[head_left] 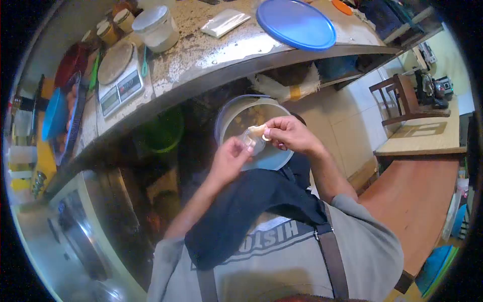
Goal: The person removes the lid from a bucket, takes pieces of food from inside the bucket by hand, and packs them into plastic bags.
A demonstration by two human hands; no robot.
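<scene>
Over a white bucket [269, 162], my two hands are close together. My left hand [232, 158] is closed, its thumb and fingers pinching a small clear plastic bag [258, 144]. My right hand [293, 134] is closed in a pinch at the bag's mouth, on a pale beige piece [257, 130] whose exact kind I cannot make out. Part of that piece is hidden by the fingers. Behind the hands, several light brown pieces [246, 117] show inside the bucket. A dark cloth [246, 201] covers my lap below the bucket.
On the counter ahead are a digital scale [121, 89], a white lidded tub [156, 31], a plastic packet [225, 23] and a blue lid [297, 24]. A green basin [161, 132] is under the counter. To the right are a wooden bench [410, 201] and a small chair [405, 100].
</scene>
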